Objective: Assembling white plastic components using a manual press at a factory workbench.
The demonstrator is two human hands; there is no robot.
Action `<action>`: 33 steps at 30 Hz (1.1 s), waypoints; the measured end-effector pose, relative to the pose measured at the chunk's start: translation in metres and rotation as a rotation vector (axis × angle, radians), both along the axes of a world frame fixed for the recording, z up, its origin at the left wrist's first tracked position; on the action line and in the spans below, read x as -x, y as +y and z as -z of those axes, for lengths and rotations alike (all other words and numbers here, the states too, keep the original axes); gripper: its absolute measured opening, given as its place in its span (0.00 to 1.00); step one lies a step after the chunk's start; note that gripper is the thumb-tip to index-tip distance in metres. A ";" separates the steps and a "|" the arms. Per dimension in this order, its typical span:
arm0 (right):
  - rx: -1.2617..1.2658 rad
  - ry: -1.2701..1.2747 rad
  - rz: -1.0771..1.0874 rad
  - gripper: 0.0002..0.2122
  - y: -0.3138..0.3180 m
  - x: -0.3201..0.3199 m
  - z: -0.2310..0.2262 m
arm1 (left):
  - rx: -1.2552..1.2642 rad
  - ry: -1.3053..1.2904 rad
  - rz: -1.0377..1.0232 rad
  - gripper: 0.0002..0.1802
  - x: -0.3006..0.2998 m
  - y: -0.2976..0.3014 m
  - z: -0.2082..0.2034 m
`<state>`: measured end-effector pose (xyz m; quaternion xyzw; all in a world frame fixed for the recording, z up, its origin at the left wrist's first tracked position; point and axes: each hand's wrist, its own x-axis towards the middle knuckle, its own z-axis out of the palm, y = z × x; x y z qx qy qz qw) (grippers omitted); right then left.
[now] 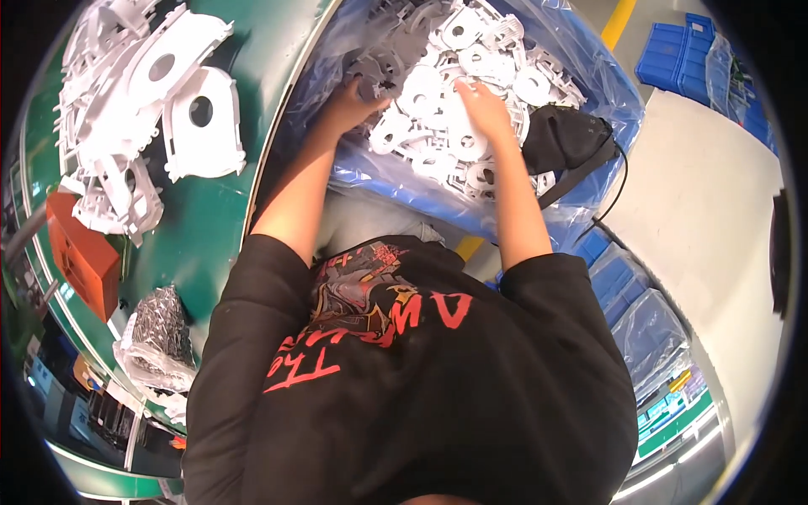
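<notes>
Both hands reach into a blue plastic bin [379, 172] lined with clear film and heaped with white moulded plastic parts [478, 61]. At the left side of the heap, my left hand [352, 107] curves round a shaded white plastic part [376, 74], its thumb spread along the near side; some fingertips are hidden. Towards the middle, my right hand [486, 109] has its fingers bent over the edge of a white plastic part [465, 133] with a round hole. The parts overlap one another in many directions.
A black cloth bag [566, 139] with a cord lies on the bin's right side. On the green worktop [210, 227] to the left are stacked white parts [202, 122], an orange-red box [84, 252] and a bag of small metal pieces [160, 328]. Blue crates [673, 55] stand far right.
</notes>
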<state>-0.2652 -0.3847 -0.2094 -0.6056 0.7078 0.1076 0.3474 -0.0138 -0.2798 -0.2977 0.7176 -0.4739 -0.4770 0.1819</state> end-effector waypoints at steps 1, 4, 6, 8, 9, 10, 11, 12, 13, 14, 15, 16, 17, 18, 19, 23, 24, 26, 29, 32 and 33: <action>-0.106 -0.190 0.062 0.31 -0.006 0.021 0.000 | -0.105 0.320 -0.151 0.59 -0.002 0.001 -0.003; -0.114 -0.288 -0.050 0.34 -0.003 0.024 0.013 | 0.008 -0.039 -0.096 0.59 0.000 0.006 0.019; -0.030 -0.175 -0.214 0.35 0.004 0.024 0.022 | -0.026 -0.328 0.026 0.58 0.017 0.005 0.018; -0.045 -0.140 -0.162 0.44 0.008 0.017 0.032 | -0.051 -0.615 0.160 0.57 0.021 0.000 0.006; -0.047 -0.132 -0.149 0.44 0.010 0.016 0.030 | -0.148 -0.335 0.148 0.57 0.015 -0.010 -0.013; -0.097 -0.122 -0.186 0.45 0.009 0.011 0.022 | -0.241 -0.060 0.127 0.58 0.008 -0.017 -0.025; -0.148 -0.115 -0.229 0.46 0.007 0.003 0.013 | -0.197 -0.038 0.070 0.57 0.007 -0.014 -0.026; -0.200 -0.107 -0.271 0.46 0.006 -0.002 0.007 | -0.194 -0.036 0.070 0.57 0.007 -0.014 -0.028; -0.183 -0.120 -0.289 0.45 0.008 -0.005 0.003 | -0.198 -0.063 0.084 0.55 0.007 -0.012 -0.029; -0.183 -0.118 -0.293 0.45 0.010 -0.008 0.000 | -0.206 -0.089 0.093 0.53 0.008 -0.010 -0.030; -0.170 -0.190 -0.269 0.42 0.012 -0.010 -0.004 | -0.207 -0.087 0.091 0.53 0.009 -0.011 -0.031; -0.157 -0.261 -0.242 0.38 0.014 -0.011 -0.007 | -0.171 -0.096 0.071 0.52 0.010 -0.012 -0.031; -0.158 -0.261 -0.244 0.38 0.015 -0.012 -0.014 | -0.136 -0.108 0.049 0.50 0.009 -0.012 -0.028; -0.098 -0.443 -0.173 0.33 0.017 -0.013 -0.020 | -0.137 -0.108 0.049 0.50 0.009 -0.009 -0.022; -0.038 -0.626 -0.099 0.28 0.019 -0.013 -0.028 | -0.129 -0.148 0.067 0.50 0.011 -0.006 -0.014; 0.450 -0.602 0.380 0.16 0.012 0.012 -0.033 | -0.093 -0.083 0.012 0.55 -0.002 0.007 0.022; 0.580 -0.529 0.419 0.17 0.010 0.027 -0.026 | -0.094 -0.083 0.017 0.55 -0.001 0.006 0.019; 0.497 -0.424 0.451 0.18 0.014 0.057 0.008 | -0.175 -0.058 0.007 0.58 0.000 0.003 0.012; 0.365 -0.125 0.248 0.29 0.034 0.067 0.042 | -0.180 -0.030 0.049 0.60 0.000 0.000 0.009; 0.316 -0.141 0.185 0.38 0.042 0.048 0.038 | -0.177 0.027 0.004 0.61 0.002 -0.003 -0.002; 0.256 -0.185 0.265 0.39 0.037 0.040 0.029 | -0.177 0.024 0.003 0.61 0.002 -0.005 -0.008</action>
